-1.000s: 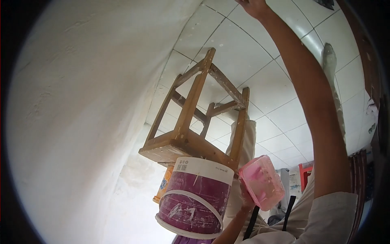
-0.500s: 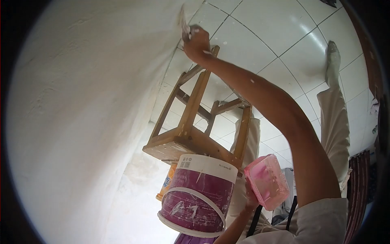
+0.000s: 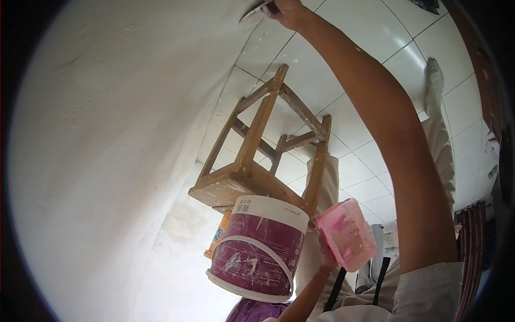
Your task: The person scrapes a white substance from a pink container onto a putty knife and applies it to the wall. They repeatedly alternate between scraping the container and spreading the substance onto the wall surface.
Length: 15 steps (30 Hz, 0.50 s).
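Note:
My right hand (image 3: 287, 13) is closed around a putty knife (image 3: 256, 11) at the top of the head view, partly cut off by the frame's edge. Its thin blade is against or very near the white wall (image 3: 107, 134), low down by the floor; contact is hard to tell. My left hand (image 3: 326, 257) grips a pink plastic tub (image 3: 347, 236) from its side, in front of my body. Whitish and pink smears mark the tub. Beside it, a purple and white bucket (image 3: 257, 255) with a white handle stands on a wooden stool (image 3: 257, 129).
White floor tiles (image 3: 354, 118) spread around the stool legs. An orange container (image 3: 217, 236) is partly hidden behind the bucket. My trousered leg and foot (image 3: 433, 88) show at right. Dark reddish curtain cloth (image 3: 475, 236) hangs at the far right.
My right hand and the putty knife have moved up and to the right in the view, and the blade has turned flatter. The pink tub and bucket have shifted slightly in view.

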Motion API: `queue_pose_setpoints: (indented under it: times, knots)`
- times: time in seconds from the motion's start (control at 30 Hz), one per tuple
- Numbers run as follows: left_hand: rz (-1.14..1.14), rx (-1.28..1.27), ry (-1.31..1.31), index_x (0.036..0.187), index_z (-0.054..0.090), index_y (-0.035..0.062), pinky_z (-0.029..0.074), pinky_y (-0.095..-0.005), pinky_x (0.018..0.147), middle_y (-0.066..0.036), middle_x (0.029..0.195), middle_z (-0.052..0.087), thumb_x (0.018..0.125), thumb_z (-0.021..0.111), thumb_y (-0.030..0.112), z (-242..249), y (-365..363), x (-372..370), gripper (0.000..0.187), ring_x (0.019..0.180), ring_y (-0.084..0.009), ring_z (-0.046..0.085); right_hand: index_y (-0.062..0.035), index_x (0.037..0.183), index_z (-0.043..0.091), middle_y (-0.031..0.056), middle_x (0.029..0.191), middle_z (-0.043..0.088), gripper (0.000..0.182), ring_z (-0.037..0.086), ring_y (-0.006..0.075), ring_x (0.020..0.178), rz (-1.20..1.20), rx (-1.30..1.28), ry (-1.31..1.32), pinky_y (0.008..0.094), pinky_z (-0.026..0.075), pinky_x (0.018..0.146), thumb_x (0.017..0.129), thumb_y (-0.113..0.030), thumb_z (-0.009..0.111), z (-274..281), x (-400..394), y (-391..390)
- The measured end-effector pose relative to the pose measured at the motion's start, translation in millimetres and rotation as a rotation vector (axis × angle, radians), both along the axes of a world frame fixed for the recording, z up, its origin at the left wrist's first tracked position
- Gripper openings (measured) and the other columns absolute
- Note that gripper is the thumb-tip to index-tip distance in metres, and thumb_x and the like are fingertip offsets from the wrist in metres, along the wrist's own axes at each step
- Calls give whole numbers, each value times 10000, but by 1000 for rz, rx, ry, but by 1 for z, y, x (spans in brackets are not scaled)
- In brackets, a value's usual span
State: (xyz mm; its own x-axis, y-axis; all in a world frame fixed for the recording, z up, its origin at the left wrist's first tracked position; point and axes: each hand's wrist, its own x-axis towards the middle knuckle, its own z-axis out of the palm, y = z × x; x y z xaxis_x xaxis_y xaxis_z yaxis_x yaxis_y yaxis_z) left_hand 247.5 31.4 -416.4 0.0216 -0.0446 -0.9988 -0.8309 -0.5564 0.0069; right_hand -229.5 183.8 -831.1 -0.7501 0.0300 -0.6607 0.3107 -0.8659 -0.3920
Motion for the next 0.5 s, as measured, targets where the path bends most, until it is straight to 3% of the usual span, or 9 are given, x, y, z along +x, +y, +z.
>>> queue_pose_setpoints:
  times: [0.07,0.13,0.17,0.23,0.27,0.33,0.37,0.43,0.5]
  knots:
    - [82,87,13,1451,313,107,403,-499,1046,-109,1403,428,844,412,755,-2,0,8,894,1263,-307,459,-41,959,653,75,820,637,246,577,189,695,-297,-313,199,306,449,584,964,-195,461,32,46,19]
    - [86,99,9,1452,313,111,402,-496,1048,-108,1404,428,854,398,750,1,7,7,879,1263,-303,459,-93,1004,674,138,917,692,216,677,228,836,-369,-334,37,334,539,791,931,-258,555,77,86,29]
    - [82,100,13,1453,313,115,401,-492,1049,-107,1405,427,864,384,744,-1,9,5,865,1264,-299,458,-93,1004,674,138,917,692,216,677,228,836,-366,-333,45,334,539,791,931,-258,555,72,94,27]
    - [71,88,20,1453,311,111,401,-492,1050,-109,1406,427,869,376,741,1,10,4,861,1265,-299,458,-15,1200,587,85,1151,654,303,637,234,1017,-243,116,-125,353,508,873,934,-148,525,54,118,8]
    - [59,81,26,1452,310,106,400,-491,1051,-110,1406,426,874,368,737,1,10,3,858,1265,-299,458,-15,1200,587,85,1151,654,303,637,234,1017,-250,111,-125,353,508,873,934,-148,525,56,113,6]
    - [42,67,43,1452,307,97,398,-490,1052,-113,1408,425,884,352,730,-2,13,1,852,1266,-298,458,2,1268,530,89,1210,628,414,640,229,1015,330,614,-564,335,514,865,905,-195,565,64,86,1]
    - [34,61,51,1452,306,93,398,-490,1053,-114,1409,424,889,344,726,-2,13,-1,849,1267,-298,458,-16,1209,555,79,1152,644,396,646,225,984,149,628,-476,329,515,852,877,-228,598,39,71,-20]
    - [30,41,42,1446,307,72,390,-480,1060,-125,1403,431,906,344,700,0,14,-7,829,1269,-293,459,-40,1052,597,50,1018,660,296,653,211,922,249,988,-600,319,519,816,851,-257,618,-16,20,-78]
    - [26,25,42,1440,308,52,382,-470,1066,-135,1398,438,924,344,674,3,13,-8,809,1272,-288,459,-51,940,618,36,941,662,229,656,204,887,301,1084,-683,317,520,792,851,-261,605,42,0,-98]
